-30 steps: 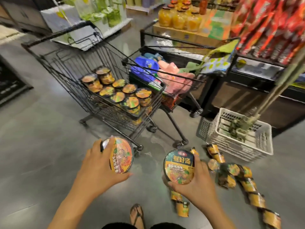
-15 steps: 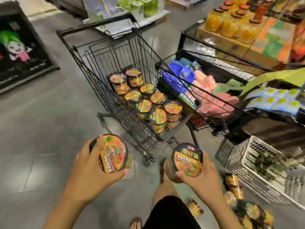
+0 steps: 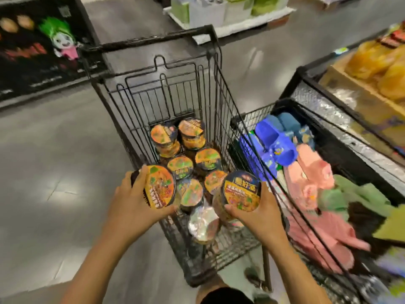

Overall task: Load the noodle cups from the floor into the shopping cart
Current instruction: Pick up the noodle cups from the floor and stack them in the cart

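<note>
Two round orange-lidded noodle cups sit gripped over the black wire shopping cart (image 3: 221, 88): left hand (image 3: 131, 205) clasps one cup (image 3: 160, 186), right hand (image 3: 258, 216) clasps the other cup (image 3: 241, 190).

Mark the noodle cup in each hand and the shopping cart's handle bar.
left-hand noodle cup (image 3: 161, 186), head view, lid centre.
right-hand noodle cup (image 3: 242, 191), head view, lid centre.
shopping cart (image 3: 153, 39), head view, handle bar.

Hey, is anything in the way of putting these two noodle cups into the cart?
Nothing visible. The left hand and right hand hold the orange-lid cup and dark-lid cup over the open shopping cart; only loaded cups lie beneath them.
</note>
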### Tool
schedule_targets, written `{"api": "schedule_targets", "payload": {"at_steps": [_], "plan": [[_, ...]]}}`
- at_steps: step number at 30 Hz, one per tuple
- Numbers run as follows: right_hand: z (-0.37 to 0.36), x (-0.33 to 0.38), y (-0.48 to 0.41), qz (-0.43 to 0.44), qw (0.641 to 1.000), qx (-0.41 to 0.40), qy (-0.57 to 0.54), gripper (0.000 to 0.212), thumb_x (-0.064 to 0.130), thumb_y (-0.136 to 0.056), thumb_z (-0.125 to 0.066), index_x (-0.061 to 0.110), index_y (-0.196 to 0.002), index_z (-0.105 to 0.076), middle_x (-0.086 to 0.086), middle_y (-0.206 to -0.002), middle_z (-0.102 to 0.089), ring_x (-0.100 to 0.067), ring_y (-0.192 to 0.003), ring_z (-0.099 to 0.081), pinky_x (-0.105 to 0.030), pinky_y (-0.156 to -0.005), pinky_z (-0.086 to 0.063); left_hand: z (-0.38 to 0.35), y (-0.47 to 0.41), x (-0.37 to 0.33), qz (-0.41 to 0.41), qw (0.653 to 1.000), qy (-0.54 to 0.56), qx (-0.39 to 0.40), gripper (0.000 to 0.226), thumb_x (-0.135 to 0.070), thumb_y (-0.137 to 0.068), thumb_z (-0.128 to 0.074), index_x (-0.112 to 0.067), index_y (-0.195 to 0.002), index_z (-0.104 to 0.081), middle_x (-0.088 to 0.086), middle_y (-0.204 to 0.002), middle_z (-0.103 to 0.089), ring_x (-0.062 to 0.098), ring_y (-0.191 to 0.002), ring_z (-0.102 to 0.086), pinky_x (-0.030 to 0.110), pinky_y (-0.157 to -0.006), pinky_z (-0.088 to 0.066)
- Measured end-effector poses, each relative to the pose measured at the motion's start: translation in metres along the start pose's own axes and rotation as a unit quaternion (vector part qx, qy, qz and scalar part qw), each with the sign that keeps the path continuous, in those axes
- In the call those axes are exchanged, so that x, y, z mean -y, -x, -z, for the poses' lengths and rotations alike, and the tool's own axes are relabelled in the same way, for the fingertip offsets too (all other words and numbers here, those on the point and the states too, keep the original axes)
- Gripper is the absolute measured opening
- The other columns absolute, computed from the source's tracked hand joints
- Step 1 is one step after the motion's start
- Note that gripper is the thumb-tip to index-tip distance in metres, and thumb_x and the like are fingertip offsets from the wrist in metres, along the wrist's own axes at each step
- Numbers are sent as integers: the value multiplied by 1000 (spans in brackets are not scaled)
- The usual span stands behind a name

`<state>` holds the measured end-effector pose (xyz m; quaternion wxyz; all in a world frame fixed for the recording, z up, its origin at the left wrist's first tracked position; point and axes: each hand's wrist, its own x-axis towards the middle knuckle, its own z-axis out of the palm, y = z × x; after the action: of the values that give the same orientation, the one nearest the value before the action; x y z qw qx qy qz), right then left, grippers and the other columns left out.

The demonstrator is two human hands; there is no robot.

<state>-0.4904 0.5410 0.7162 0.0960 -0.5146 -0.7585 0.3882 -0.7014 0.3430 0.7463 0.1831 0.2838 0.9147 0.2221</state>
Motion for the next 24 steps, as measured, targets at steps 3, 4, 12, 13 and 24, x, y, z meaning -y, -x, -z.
{"api": "schedule_targets", "payload": {"at_steps": [3, 4, 12, 13, 24], "plan": [[-6, 1, -66, 15, 999, 45, 26, 114, 77, -44, -77, 15, -133, -45, -1, -111, -60, -15, -103, -59, -33, -89, -51, -24, -51, -16, 48, 999, -9, 7, 128, -88, -49, -62, -33, -153, -11, 6, -154, -21, 33, -137, -28, 49, -110, -34], [-11, 4, -88, 23, 998, 55, 37, 121, 81, -43, -75, 14, -137, -41, -4, -115, -58, -18, -108, -57, -36, -93, -50, -33, -68, -19, 63, 998, -13, 12, 127, -86, -52, -63, -33, -153, -10, 6, -156, -18, 32, -140, -24, 49, -112, -32], [-77, 14, -223, 76, 983, 136, 97, 135, 82, -44, -73, 3, -144, -31, -13, -128, -50, -27, -116, -52, -32, -97, -46, -110, -172, -13, 125, 990, -59, 16, 120, -81, -57, -67, -30, -153, -14, 14, -156, -14, 35, -142, -18, 47, -113, -27], [-84, 16, -232, 81, 979, 149, 117, 135, 75, -50, -77, 0, -148, -23, -17, -135, -43, -30, -123, -45, -31, -100, -40, -120, -180, -11, 133, 989, -60, 19, 121, -81, -58, -67, -30, -153, -13, 14, -156, -13, 35, -142, -16, 47, -114, -25], [-133, 16, -252, 115, 951, 191, 212, 141, 76, -58, -71, 7, -152, 8, -19, -150, -19, -33, -137, -25, -36, -107, -35, -161, -209, 5, 132, 988, -66, 47, 121, -90, -57, -38, -23, -154, -12, 18, -158, -3, 38, -142, -13, 47, -114, -21]]}}
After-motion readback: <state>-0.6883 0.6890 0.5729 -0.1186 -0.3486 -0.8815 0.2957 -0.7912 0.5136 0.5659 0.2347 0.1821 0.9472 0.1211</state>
